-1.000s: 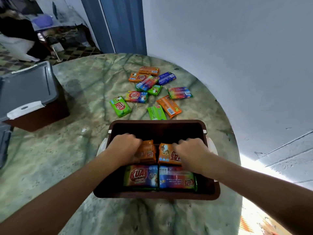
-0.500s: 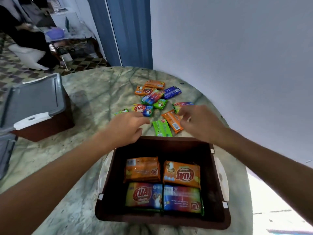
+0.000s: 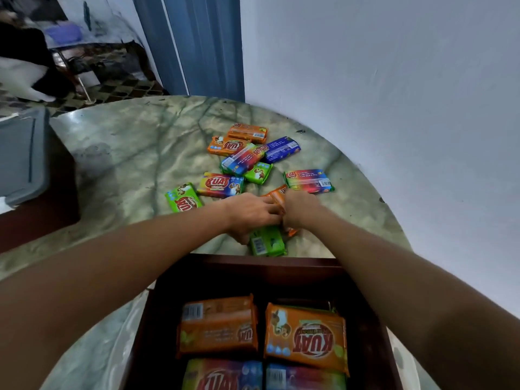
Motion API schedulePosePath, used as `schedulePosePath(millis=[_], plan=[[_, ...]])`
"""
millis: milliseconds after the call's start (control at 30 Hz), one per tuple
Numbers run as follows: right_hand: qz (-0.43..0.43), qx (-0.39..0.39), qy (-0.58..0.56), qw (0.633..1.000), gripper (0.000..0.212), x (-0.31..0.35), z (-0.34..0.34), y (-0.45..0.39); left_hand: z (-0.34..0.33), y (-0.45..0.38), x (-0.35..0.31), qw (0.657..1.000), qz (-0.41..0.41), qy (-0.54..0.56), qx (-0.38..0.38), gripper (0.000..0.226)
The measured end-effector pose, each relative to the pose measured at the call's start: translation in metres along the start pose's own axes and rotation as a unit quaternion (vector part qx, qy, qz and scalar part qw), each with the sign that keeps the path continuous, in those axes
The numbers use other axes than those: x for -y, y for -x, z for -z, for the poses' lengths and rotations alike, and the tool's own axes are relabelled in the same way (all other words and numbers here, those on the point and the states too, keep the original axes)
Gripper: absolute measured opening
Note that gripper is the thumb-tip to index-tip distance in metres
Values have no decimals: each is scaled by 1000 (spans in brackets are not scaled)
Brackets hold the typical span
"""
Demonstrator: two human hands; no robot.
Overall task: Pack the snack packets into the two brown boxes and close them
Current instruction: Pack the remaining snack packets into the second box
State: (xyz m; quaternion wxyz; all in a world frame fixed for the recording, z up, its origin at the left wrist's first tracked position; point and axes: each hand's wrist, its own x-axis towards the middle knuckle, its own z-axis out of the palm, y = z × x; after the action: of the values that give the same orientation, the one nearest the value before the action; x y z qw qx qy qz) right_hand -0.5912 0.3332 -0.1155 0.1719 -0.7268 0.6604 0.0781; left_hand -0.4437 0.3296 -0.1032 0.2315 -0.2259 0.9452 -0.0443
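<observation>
Both hands out over the counter [image 3: 135, 153] just beyond the open brown box [image 3: 264, 270], meeting at two packets nearest its far wall. Left hand [image 3: 250, 213] curled down onto the green packet [image 3: 266, 243], thumb side tucked under; right hand [image 3: 299, 208] closed around the orange packet [image 3: 277, 197], which pokes out past the knuckles at both ends. Exact finger placement hidden beneath the backs of the hands, so a firm pinch versus a loose cover hard to call. Inside the box, four packets already flat in a two-by-two layer: two orange ones [image 3: 305, 337] at the far side, two multicoloured ones [image 3: 222, 375] nearer. Still loose on the counter: a green packet [image 3: 183, 198], a rainbow packet [image 3: 221, 185], another rainbow one [image 3: 308, 181], and a small heap [image 3: 250, 149] of orange, blue and green further off. Second box with grey lid [image 3: 24, 156] at the left edge, apparently shut. Best handled by lifting each packet clear by its long edges, keeping both flat, bringing them straight back over the wall and laying them side by side on the existing layer. Worth avoiding: squeezing the wrappers or dragging neighbours along. Roughly early-to-middle in the packing, by the look of it.
</observation>
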Motion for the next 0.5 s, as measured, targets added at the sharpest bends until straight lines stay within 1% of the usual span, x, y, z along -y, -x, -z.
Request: schedulePosePath(millis=[100, 167, 233, 300, 333, 367, 433, 500], plan=[[4, -17, -12, 1000, 58, -8, 0, -2, -3, -1, 8, 999, 20, 21, 22, 83], [-1, -26, -51, 998, 58, -11, 7, 5, -8, 12, 14, 995, 66, 66, 26, 75], [-13, -7, -141, 990, 52, -15, 22, 17, -12, 35, 20, 980, 131, 151, -6, 72], [-11, 26, -242, 970, 46, -15, 42, 36, -8, 65, 26, 954, 199, 214, -67, 76], [-6, 25, -277, 961, 47, -15, 53, 51, 0, 81, 25, 943, 223, 223, -105, 80], [3, 11, -289, 957, 51, -13, 64, 67, 10, 97, 22, 936, 235, 223, -137, 85], [37, -34, -235, 971, 61, -10, 82, 103, 34, 126, 9, 931, 221, 223, -186, 92], [81, -47, -192, 977, 60, -6, 94, 147, 60, 153, -18, 935, 198, 225, -191, 90]])
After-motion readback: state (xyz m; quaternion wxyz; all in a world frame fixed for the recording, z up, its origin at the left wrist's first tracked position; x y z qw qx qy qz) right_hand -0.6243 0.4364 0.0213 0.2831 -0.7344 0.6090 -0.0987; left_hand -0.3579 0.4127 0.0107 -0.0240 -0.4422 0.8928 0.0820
